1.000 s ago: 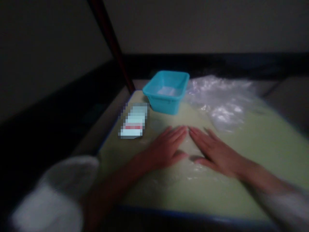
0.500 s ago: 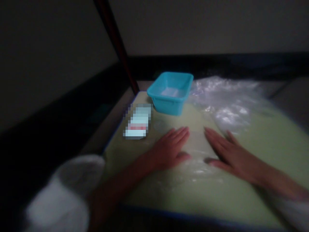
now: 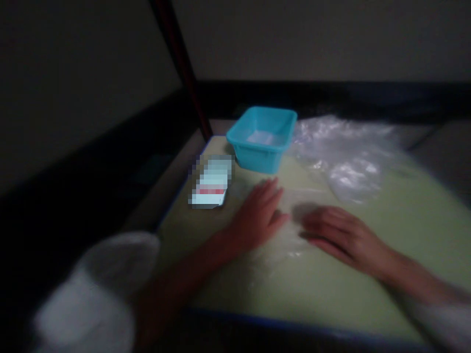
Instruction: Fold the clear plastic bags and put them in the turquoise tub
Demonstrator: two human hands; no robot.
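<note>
My left hand lies with its fingers stretched out and spread, on or just over a clear plastic bag or sheet on the table. To the right of it, my right hand is at the other side of the plastic, its fingers loosely bent and the thumb a little apart below them. A shadow falls beside its fingertips, so it seems slightly raised. I see nothing held in either hand. The plastic is thin and nearly see-through, and its outline is hard to make out in the dim, blurred picture.
Beyond my hands stands a turquoise plastic basin with something pale inside. A crumpled heap of clear plastic lies at the back right. A lit, pixelated phone-like object rests at left. The yellow-green table has a blue edge.
My right hand has gone from flat with outstretched fingers to loosely bent ones, apparently lifting a little. My left hand has shifted slightly away from me, its fingers more spread.
</note>
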